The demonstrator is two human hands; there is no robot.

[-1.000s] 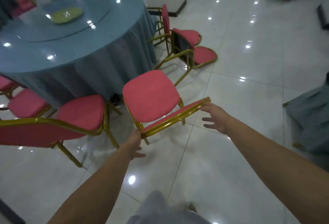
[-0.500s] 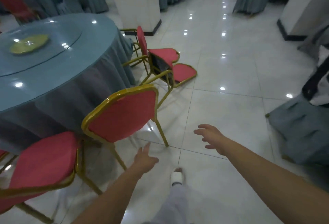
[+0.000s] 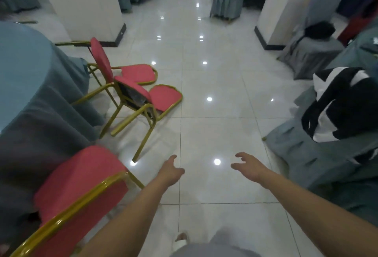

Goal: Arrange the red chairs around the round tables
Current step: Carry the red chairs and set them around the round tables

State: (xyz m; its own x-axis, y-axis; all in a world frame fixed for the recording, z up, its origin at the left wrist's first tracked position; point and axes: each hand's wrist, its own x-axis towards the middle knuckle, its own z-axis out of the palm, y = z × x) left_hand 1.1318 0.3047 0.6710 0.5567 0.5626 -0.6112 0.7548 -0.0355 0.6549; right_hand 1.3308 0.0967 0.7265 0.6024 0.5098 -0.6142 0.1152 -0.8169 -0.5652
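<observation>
Glossy white floor tiles (image 3: 214, 134), ceiling lights mirrored in them. On our left is one round table (image 3: 30, 68), draped to the floor in dull blue-grey cloth.

Red chairs: padded fabric seats and rounded backs on gold metal tube frames. We count three. The upright chair (image 3: 81, 179) stands against the table's cloth at lower left, blurred. Farther along the table two lie tipped on the tiles close together, the far tipped chair (image 3: 139, 74) and the near tipped chair (image 3: 165, 97).

Left hand (image 3: 170, 172) and right hand (image 3: 250, 168) reach out over bare tile, fingers loose and spread, gripping nothing.

Half a second back the left hand sat just behind the upright chair's back. Now it is clear of it, and our view has swung toward the aisle.

Two square white pillars: left pillar (image 3: 81, 1), right pillar (image 3: 286, 7).
</observation>
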